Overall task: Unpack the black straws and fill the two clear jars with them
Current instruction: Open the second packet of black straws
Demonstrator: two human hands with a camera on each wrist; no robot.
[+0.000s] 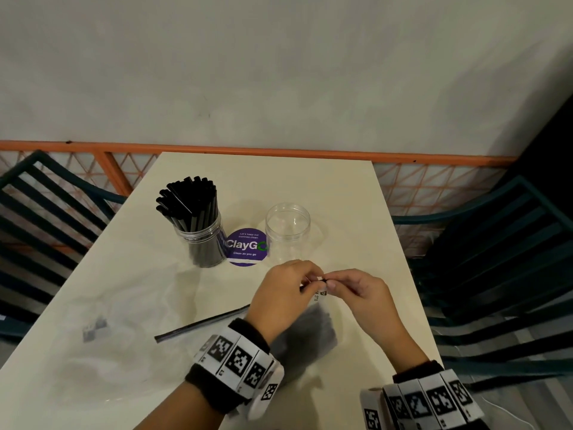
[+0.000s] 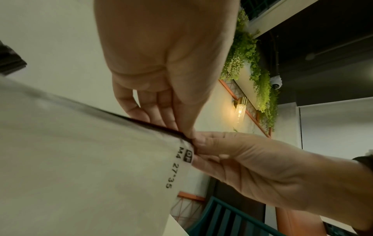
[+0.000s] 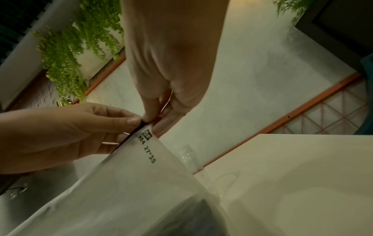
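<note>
Two hands meet at one corner of a clear bag (image 1: 313, 333), low and right of centre in the head view, with a dark bundle of black straws (image 1: 305, 336) showing through it just under the wrists. The left hand (image 1: 280, 293) pinches the bag's black top strip (image 2: 161, 128) between thumb and fingers, and the right hand (image 1: 361, 290) pinches the same corner from the other side, fingertips nearly touching; both grips are narrow and tight on the plastic.

To my eye this is the opening of the second pack. It would go best by keeping the pinches close together and peeling the two sides apart steadily, holding the bag low so the straws do not spill across the table (image 1: 310, 181).

Both wrists are lifted off the table, palms turned toward each other. Above them the right jar (image 1: 287, 232) stands empty; the left jar (image 1: 201, 240), toward the middle left, is packed with straws. A loose black strip (image 1: 201, 322) lies at lower left.
</note>
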